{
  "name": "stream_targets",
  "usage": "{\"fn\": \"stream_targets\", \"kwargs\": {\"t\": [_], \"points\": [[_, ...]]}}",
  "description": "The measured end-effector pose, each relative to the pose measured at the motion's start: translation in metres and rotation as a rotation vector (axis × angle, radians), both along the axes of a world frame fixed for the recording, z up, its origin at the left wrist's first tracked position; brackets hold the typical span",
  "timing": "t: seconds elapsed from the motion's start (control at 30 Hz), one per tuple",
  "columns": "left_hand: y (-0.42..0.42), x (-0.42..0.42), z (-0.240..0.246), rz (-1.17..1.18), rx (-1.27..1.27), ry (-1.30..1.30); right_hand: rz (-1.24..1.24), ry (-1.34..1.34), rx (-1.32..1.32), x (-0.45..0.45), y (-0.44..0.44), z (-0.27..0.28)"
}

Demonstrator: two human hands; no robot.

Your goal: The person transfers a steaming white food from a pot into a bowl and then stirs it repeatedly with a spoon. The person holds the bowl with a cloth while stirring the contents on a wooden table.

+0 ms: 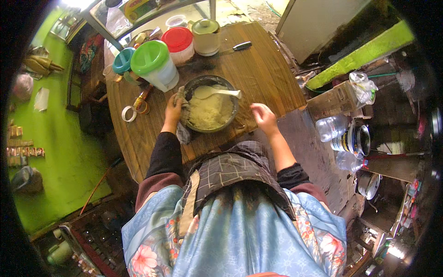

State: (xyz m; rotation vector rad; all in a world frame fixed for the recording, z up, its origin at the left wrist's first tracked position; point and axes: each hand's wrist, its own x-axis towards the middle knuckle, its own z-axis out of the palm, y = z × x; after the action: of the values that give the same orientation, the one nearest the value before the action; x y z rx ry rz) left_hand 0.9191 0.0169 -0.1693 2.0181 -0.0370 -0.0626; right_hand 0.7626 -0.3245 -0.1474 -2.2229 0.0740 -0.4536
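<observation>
A dark metal pot [236,112] stands on the wooden table before me, holding pale yellow, crumbly or mashed food [209,112]. Across the food lies a white serving spoon [209,92], its handle resting over the pot's right rim. My left hand [172,112] grips a grey patterned cloth [183,116] against the left side of the pot. To the right of the pot, apart from it, my right hand [264,117] hovers near the table edge with loosely bent fingers and nothing in it.
Lidded tubs, green [150,57], red [177,38] and teal [123,60], stand behind the pot beside a lidded pitcher [206,34]. A black-handled knife [241,46] lies at the back. Tape rolls [129,114] sit at left. Plastic bottles [331,128] are at right, beyond the table.
</observation>
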Motion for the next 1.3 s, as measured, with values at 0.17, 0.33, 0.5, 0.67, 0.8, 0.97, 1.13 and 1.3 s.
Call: {"fn": "stream_targets", "kwargs": {"t": [0.17,0.33,0.5,0.67,0.8,0.97,1.13,1.3], "points": [[-0.017,0.008,0.029,-0.047,0.017,0.140,0.140,0.097,-0.547,0.085,0.083,0.046],[-0.023,0.005,0.026,0.010,0.024,0.123,0.231,0.660,-0.858,0.116,0.109,0.054],[-0.029,-0.011,0.017,0.137,0.030,-0.002,0.334,0.676,-0.587,0.101,0.096,0.073],[-0.074,-0.062,0.008,0.434,0.019,0.000,0.345,0.677,-0.579,0.102,0.057,0.083],[-0.093,-0.068,0.002,0.435,0.027,0.013,0.382,0.827,-0.596,0.153,0.055,0.058],[-0.097,-0.068,0.005,0.475,0.081,-0.033,0.846,0.913,-0.959,0.180,0.071,0.036],[-0.099,-0.069,0.007,0.513,0.097,-0.037,0.818,0.916,-0.844,0.151,0.086,0.064],[-0.100,-0.069,0.008,0.533,0.089,-0.089,0.801,0.968,-0.715,0.125,0.086,0.087]]}}
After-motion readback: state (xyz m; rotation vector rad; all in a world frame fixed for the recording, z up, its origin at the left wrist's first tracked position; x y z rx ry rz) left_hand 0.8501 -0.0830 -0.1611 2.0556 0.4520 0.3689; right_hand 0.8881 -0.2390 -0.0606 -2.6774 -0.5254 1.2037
